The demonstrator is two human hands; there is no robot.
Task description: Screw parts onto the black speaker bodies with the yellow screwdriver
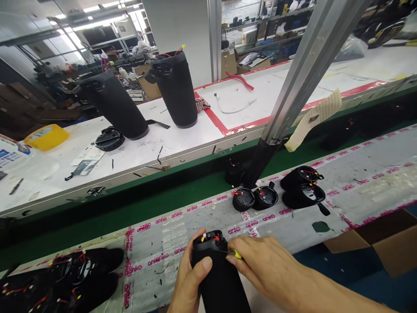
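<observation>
My left hand (193,274) is wrapped round a black fabric-covered cylindrical speaker body (221,278), its thumb lying on the side near the top. The open upper end tilts away from me and shows red wires with small white and yellow connectors. Closed round a thin tool with a yellow handle (237,254), my right hand (260,261) is at the right of the rim. The tool's slim shaft points left against the collar just under the rim; its exact tip is hard to make out.
Several similar black speaker bodies (84,278) lie at the lower left of the tape-marked bench (156,252). Black caps with wires (243,199) and two more bodies (302,187) sit at right. Two speakers (177,93) stand on the white shelf behind. A metal post (293,65) rises at right.
</observation>
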